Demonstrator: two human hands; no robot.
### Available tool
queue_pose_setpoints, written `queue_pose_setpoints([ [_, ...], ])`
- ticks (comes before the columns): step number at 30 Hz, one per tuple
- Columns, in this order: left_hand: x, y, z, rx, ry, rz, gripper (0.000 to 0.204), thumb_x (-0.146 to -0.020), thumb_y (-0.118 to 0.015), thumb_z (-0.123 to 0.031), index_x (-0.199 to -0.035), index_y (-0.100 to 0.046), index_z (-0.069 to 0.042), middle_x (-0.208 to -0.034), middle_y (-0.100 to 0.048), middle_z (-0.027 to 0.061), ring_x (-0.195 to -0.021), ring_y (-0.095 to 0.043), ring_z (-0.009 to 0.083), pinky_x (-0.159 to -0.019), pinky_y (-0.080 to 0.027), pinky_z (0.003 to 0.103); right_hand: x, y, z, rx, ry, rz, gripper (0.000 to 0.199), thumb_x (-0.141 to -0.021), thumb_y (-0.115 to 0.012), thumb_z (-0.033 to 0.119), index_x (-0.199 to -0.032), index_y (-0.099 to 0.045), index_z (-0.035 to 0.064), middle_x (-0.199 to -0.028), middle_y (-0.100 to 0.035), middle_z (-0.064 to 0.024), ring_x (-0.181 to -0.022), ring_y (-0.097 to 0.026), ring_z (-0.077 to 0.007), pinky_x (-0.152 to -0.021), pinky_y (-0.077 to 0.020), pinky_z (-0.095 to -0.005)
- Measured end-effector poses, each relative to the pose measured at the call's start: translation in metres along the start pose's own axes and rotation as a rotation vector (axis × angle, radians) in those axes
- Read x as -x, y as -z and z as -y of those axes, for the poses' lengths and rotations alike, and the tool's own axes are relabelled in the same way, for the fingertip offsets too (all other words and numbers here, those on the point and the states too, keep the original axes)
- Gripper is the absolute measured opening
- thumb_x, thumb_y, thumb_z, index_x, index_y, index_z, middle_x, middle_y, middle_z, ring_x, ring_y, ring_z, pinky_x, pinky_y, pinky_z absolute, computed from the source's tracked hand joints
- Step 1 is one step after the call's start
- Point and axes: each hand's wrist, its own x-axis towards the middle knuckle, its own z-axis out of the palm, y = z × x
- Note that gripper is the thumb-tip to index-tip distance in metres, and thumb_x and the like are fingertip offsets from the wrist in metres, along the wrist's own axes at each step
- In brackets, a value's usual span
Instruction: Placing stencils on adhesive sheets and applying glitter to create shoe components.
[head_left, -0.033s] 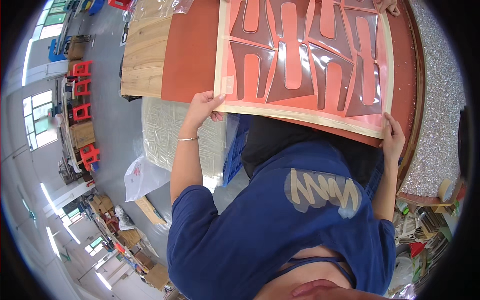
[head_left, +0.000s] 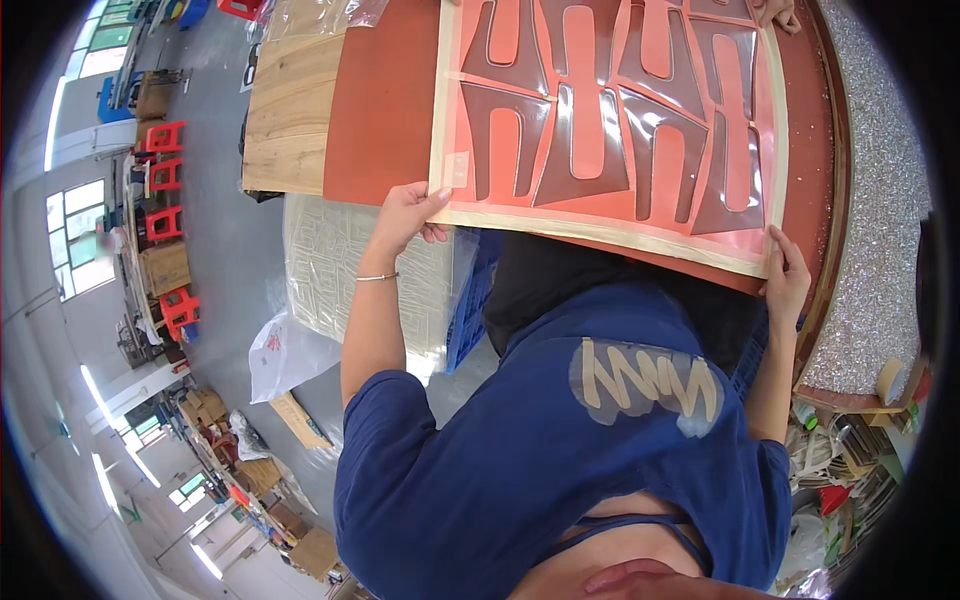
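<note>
A large sheet [head_left: 610,215] with a pale border and dark brown cut-out shapes on a salmon ground lies on the red-orange table [head_left: 385,110]. My left hand [head_left: 408,215] pinches the sheet's near left corner, thumb on top, with a thin bracelet on the wrist. At the near right corner, my right hand [head_left: 787,282] grips the edge of the sheet. Another person's hand [head_left: 775,12] touches the far right corner. My blue shirt fills the lower middle of the view.
A wooden board [head_left: 290,110] adjoins the table on the left. Below it stand a wrapped stack of white patterned sheets [head_left: 340,270], a blue crate [head_left: 470,300] and a white bag [head_left: 285,350]. Red stools [head_left: 165,180] stand far left. A glittery silver surface [head_left: 880,200] is on the right.
</note>
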Motion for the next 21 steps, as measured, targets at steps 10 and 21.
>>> queue_pose_setpoints([
  [10,-0.004,0.006,0.003,0.057,0.013,0.11,0.029,-0.089,-0.062,-0.027,-0.085,-0.063,0.001,-0.063,-0.063,0.0066,-0.048,-0.06,0.0106,-0.039,-0.043,0.02,0.002,-0.001,-0.008,-0.015,-0.035,-0.011,0.027,-0.092,-0.049,0.005,-0.115,-0.063,0.0027,-0.081,-0.056,0.0012,-0.047,-0.041,-0.0021,-0.037,-0.0337,-0.0179],
  [21,-0.007,0.009,-0.01,0.014,0.114,0.125,0.028,-0.09,-0.062,-0.026,-0.089,-0.064,0.002,-0.066,-0.064,0.0065,-0.05,-0.06,0.0098,-0.041,-0.045,0.019,0.003,0.004,-0.015,0.05,-0.003,-0.028,0.027,-0.093,-0.049,0.003,-0.116,-0.062,0.0004,-0.08,-0.055,0.0028,-0.05,-0.038,0.0,-0.039,-0.0285,-0.0158],
])
